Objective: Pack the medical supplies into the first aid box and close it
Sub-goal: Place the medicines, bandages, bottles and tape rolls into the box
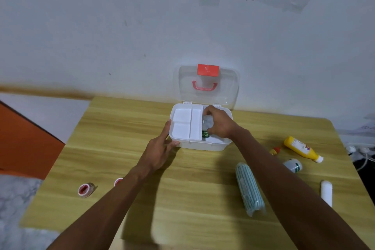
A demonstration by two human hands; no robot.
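**Right hand in the box, left bracing the corner**

I am working at the first aid box (199, 145), which is sitting open at the far edge of the table (192, 193). Its clear lid (227, 91) is standing upright against the wall (121, 36), so there is no room behind it.

My left hand (160, 148) is lying flat and relaxed. The forefinger is running up the box's left rim and the thumb is touching the front corner. A white divided tray (182, 122) is filling the left part of the box.

My right hand (220, 124) is reaching into the right part, fingers curled round a pale packet (208, 122). A green carton (205, 134) is lying just under the thumb, against the tray's edge.

The front middle of the table is giving open room between my forearms.

- Left side: a red-cored tape roll (86, 190) is lying near the table edge, and a second roll (118, 181) is showing partly behind my left forearm.
- Right side: a wrapped striped roll (250, 187) is lying beside my right forearm.
- Beyond that forearm: a yellow bottle (300, 148) on its side, a small red-capped item (275, 150), a white bottle (293, 165) and a white tube (326, 193) near the right edge.
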